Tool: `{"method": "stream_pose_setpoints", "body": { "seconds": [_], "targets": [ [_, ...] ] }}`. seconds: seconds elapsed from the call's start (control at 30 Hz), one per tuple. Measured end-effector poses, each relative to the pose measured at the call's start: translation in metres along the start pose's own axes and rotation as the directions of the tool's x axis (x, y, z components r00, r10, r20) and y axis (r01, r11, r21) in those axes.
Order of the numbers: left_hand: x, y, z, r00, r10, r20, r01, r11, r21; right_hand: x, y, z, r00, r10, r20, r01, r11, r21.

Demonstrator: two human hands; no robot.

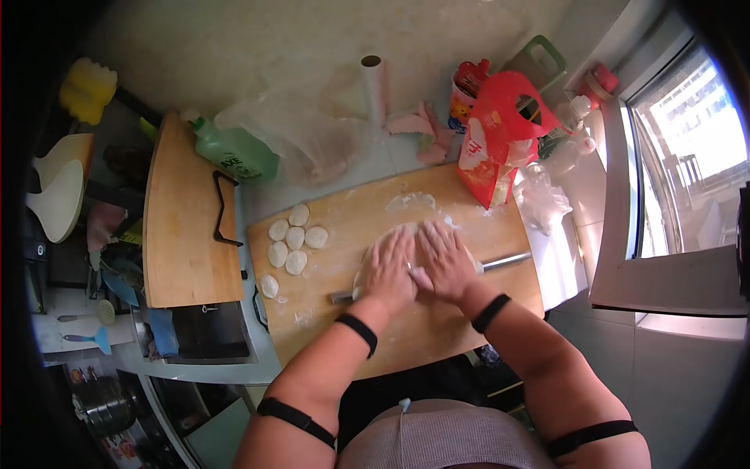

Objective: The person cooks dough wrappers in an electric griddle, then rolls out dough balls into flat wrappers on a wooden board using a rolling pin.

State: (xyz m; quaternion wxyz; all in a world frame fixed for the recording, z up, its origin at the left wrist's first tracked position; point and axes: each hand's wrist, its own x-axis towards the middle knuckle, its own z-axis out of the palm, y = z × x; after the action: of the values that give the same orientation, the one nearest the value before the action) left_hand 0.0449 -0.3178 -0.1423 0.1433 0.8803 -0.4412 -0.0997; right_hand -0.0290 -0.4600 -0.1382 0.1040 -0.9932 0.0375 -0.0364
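A round, flattened sheet of dough [362, 275] lies on a floured wooden board [422, 344]. Across it runs a metal rolling pin [506, 262], tilted slightly up to the right, its middle covered by my hands. My left hand [391, 270] rests flat over the pin and dough, fingers stretched forward. Beside it my right hand [445, 266] lies the same way, thumbs close together. Both palms sit above the pin, and most of the dough is hidden beneath them. Several small dough discs [295, 238] are grouped on the board's left side.
A red plastic bag [500, 141] stands at the board's back right corner. Behind the board are a green bottle [234, 152], a clear plastic bag [305, 141] and an upright roll [373, 90]. A wooden cutting board [183, 227] stands left; an open window [687, 164] is right.
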Motion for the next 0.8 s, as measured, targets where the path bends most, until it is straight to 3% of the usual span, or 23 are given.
{"method": "stream_pose_setpoints", "body": {
  "seconds": [0.03, 0.07, 0.1, 0.13, 0.17, 0.23, 0.3, 0.37, 0.43, 0.57, 0.63, 0.67, 0.8],
  "targets": [
    [-0.020, 0.006, 0.003, 0.997, 0.048, 0.057, -0.052, 0.997, 0.065, -0.023, -0.003, 0.005, 0.999, -0.051, 0.017, 0.050, 0.998, 0.033],
    [-0.052, 0.015, 0.010, 0.994, 0.104, 0.024, -0.104, 0.994, -0.023, -0.051, -0.011, -0.005, 0.992, -0.108, 0.066, 0.100, 0.989, 0.111],
    [-0.084, 0.027, 0.013, 0.982, 0.178, 0.067, -0.183, 0.979, 0.089, -0.093, -0.014, 0.012, 0.968, -0.202, -0.146, 0.218, 0.971, 0.101],
    [-0.116, 0.041, 0.008, 0.970, 0.214, 0.119, -0.221, 0.974, 0.056, -0.115, -0.025, -0.018, 0.969, -0.174, 0.176, 0.125, 0.959, 0.255],
    [-0.137, 0.048, 0.010, 0.953, 0.225, 0.201, -0.220, 0.974, -0.047, -0.134, -0.034, -0.032, 0.943, -0.173, 0.285, 0.092, 0.957, 0.276],
    [-0.144, 0.051, 0.006, 0.950, 0.265, 0.164, -0.275, 0.960, 0.044, -0.144, -0.038, -0.037, 0.929, -0.176, 0.327, 0.076, 0.952, 0.295],
    [-0.098, 0.023, 0.010, 0.965, 0.254, 0.069, -0.262, 0.954, 0.145, -0.102, -0.016, 0.000, 0.978, -0.200, 0.059, 0.195, 0.977, 0.086],
    [-0.028, -0.002, -0.003, 0.994, 0.047, 0.099, -0.065, 0.980, 0.187, -0.026, 0.004, -0.003, 0.992, -0.119, 0.042, 0.119, 0.993, 0.006],
    [0.017, -0.023, -0.016, 0.996, 0.044, -0.072, -0.033, 0.989, 0.143, 0.026, 0.020, -0.009, 0.997, -0.054, 0.051, 0.055, 0.998, -0.023],
    [-0.004, -0.022, -0.030, 0.996, 0.083, -0.034, -0.081, 0.995, 0.056, 0.021, 0.033, -0.016, 0.982, -0.190, 0.026, 0.188, 0.981, 0.047],
    [-0.018, -0.027, -0.026, 0.989, 0.128, 0.070, -0.131, 0.991, 0.039, 0.009, 0.038, -0.006, 0.949, -0.306, 0.079, 0.293, 0.946, 0.140],
    [-0.018, -0.025, -0.025, 0.991, 0.118, 0.065, -0.121, 0.991, 0.054, 0.005, 0.039, 0.003, 0.953, -0.301, -0.027, 0.302, 0.952, 0.042],
    [-0.014, -0.013, -0.029, 0.996, 0.087, -0.004, -0.087, 0.996, -0.003, -0.016, 0.039, 0.000, 0.983, -0.185, 0.010, 0.183, 0.975, 0.123]
  ]
}}
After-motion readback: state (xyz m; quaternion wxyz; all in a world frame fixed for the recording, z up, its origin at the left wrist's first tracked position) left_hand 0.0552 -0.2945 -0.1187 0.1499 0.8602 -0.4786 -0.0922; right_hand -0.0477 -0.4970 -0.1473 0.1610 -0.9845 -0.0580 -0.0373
